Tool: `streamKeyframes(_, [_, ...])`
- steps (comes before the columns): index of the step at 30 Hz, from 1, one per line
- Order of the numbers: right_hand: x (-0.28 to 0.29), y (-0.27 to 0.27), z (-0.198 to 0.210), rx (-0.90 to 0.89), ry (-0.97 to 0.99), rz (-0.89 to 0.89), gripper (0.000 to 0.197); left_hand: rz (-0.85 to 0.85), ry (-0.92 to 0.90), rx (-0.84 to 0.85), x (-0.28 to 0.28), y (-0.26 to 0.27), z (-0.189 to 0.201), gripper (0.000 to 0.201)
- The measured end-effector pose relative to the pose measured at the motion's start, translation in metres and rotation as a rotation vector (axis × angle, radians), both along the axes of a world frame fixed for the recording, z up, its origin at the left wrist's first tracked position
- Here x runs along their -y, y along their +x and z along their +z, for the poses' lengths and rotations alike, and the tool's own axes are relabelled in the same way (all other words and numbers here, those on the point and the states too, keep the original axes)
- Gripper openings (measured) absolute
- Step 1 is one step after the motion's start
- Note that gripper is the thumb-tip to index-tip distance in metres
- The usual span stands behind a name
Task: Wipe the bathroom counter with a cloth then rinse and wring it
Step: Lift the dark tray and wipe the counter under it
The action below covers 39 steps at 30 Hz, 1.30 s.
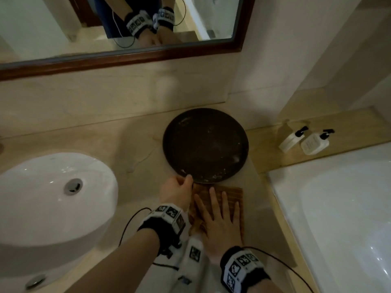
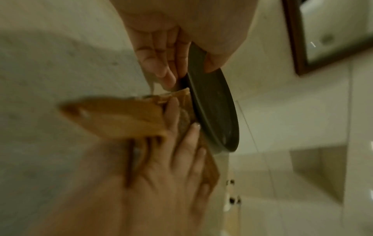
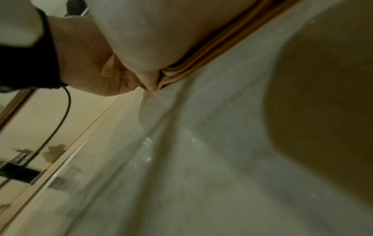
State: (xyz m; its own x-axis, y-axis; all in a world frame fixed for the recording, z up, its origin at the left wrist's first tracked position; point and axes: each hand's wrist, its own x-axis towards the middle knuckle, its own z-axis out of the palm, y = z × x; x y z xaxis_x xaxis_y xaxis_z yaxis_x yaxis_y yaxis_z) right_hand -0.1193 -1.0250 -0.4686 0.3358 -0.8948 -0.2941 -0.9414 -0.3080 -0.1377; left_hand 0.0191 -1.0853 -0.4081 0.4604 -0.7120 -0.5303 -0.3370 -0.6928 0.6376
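A folded brown cloth [image 1: 233, 195] lies flat on the beige stone counter [image 1: 135, 153], just in front of a dark round tray [image 1: 205, 144]. My right hand [image 1: 220, 216] presses on the cloth with its fingers straight and spread. My left hand [image 1: 186, 182] pinches the tray's near rim, left of the cloth. In the left wrist view the thumb [image 2: 214, 63] lies on top of the tray [image 2: 214, 111] and the fingers [image 2: 159, 67] curl under its edge. That edge stands slightly raised over the cloth [image 2: 121, 118]. The right wrist view shows the cloth's [image 3: 212, 44] layered edge under my palm.
A white basin [image 1: 53, 197] with a metal drain sits to the left. A white bathtub [image 1: 338, 208] borders the counter on the right, with two pump bottles [image 1: 313, 142] on its ledge. A wood-framed mirror [image 1: 127, 58] hangs on the wall behind.
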Motion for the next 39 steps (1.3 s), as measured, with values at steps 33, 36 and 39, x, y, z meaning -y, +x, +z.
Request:
streamKeyframes(33, [0.053, 0.052, 0.007, 0.147, -0.059, 0.179, 0.077, 0.271, -0.376, -0.645, 0.053, 0.038, 0.101, 0.013])
streamKeyframes(36, [0.097, 0.032, 0.002, 0.018, 0.065, -0.039, 0.068, 0.257, -0.413, -0.671, 0.055, 0.044, 0.110, 0.011])
streamKeyframes(39, [0.099, 0.051, 0.004, -0.008, 0.073, -0.156, 0.066, 0.251, -0.438, -0.683, 0.059, 0.047, 0.112, 0.012])
